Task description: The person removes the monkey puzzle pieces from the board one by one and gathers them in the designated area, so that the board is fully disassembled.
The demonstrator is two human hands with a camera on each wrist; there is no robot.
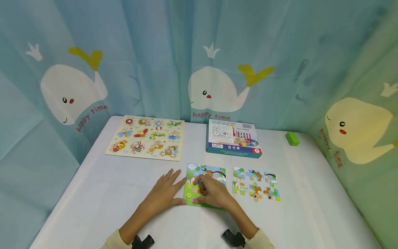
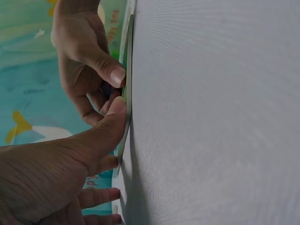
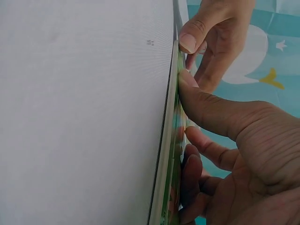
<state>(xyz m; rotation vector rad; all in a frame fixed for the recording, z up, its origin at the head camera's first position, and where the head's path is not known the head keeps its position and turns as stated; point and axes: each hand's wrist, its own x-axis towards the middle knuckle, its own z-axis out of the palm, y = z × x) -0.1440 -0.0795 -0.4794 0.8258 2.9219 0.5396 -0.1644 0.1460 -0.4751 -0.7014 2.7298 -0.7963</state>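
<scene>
A square puzzle board (image 1: 190, 199) with a green and blue animal picture lies on the white table. Beside its left edge is my left hand (image 1: 163, 192), palm down with fingers spread; its thumb and index fingertips touch the edge. My right hand (image 1: 214, 192) is over the board's middle, its thumb and bent index finger set on the picture. In the right wrist view, the right thumb (image 3: 211, 105) presses the board's face near its edge, with the other fingers curled. Whether a piece is between them is hidden. Several loose jigsaw pieces (image 1: 255, 175) lie to the right.
Behind on the left lies a wooden insect puzzle board (image 1: 149, 135). A flat printed box (image 1: 231, 138) is at the back middle, and a green block (image 1: 292, 138) at the back right. Whale-printed curtains (image 1: 155, 62) hang around the table (image 1: 124, 186).
</scene>
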